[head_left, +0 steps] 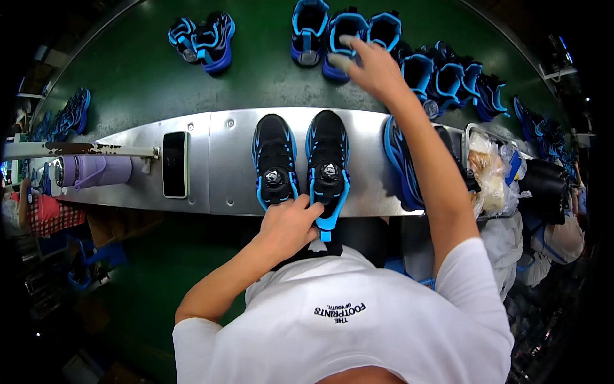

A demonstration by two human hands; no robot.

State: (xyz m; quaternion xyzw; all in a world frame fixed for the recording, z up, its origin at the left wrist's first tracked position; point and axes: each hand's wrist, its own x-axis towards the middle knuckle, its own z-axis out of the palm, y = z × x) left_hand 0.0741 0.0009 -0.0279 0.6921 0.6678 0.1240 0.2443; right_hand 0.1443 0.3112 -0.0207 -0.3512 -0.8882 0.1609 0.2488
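Reaching over the green surface (268, 86) with right hand (376, 69), fingers spread above the open collar of a black-and-blue shoe (337, 32) in the far row; contact impossible to tell from this angle. Bending left hand (288, 225) around the heel end of a matching pair, thumb and forefinger apparently pinching the collar edge of the right-hand shoe (328, 144). Standing upright next to the left-hand shoe (274, 144) on the metal surface (233, 182), toes away, heel jutting past the near edge. Possible trouble, by judgement: a fall off that edge, caused by a careless tug from the left; a knock to the shoe by the right forearm (403, 166), caused by a low swing of the elbow; a mix-up of near-identical shoes, caused by crowding along the far row. Visible as writing: dark lettering (339, 312) on the chest of a white shirt (390, 323), upside down in view; pale marks on the dial fasteners (329, 171), too small to make out. Nothing legible on the phone (175, 164) or lilac bottle (105, 171) at left.
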